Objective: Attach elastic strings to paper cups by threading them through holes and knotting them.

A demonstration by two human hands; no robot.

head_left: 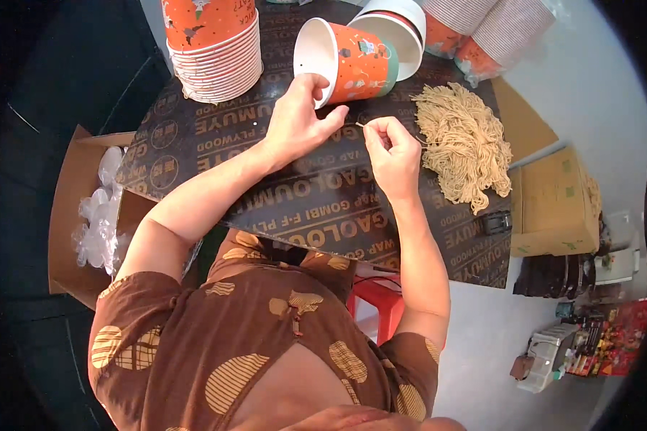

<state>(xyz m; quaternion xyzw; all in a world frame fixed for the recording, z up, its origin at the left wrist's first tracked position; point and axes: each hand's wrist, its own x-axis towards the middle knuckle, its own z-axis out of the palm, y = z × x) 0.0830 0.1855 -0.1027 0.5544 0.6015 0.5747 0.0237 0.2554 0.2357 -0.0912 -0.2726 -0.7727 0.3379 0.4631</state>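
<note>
An orange and green printed paper bucket (356, 65) lies on its side, its white opening toward my left. My left hand (295, 118) is at the lower rim, fingers hooked into the opening, thumb stretched out below the wall. Small dark dots, perhaps holes, show in the white inside. To the right of that thumb, my right hand (395, 151) pinches the short end of a thin beige cord (360, 124) between thumb and forefinger. A loose heap of beige cords (464, 144) lies just right of my right hand.
Nested buckets (216, 65) stand at the far left; wrapped stacks (510, 32) lie far right. Behind the bucket are more white-lined buckets (402, 43). A small black object (496, 223) sits near the dark table's (323, 187) right edge. Cardboard boxes (553, 205) flank the table.
</note>
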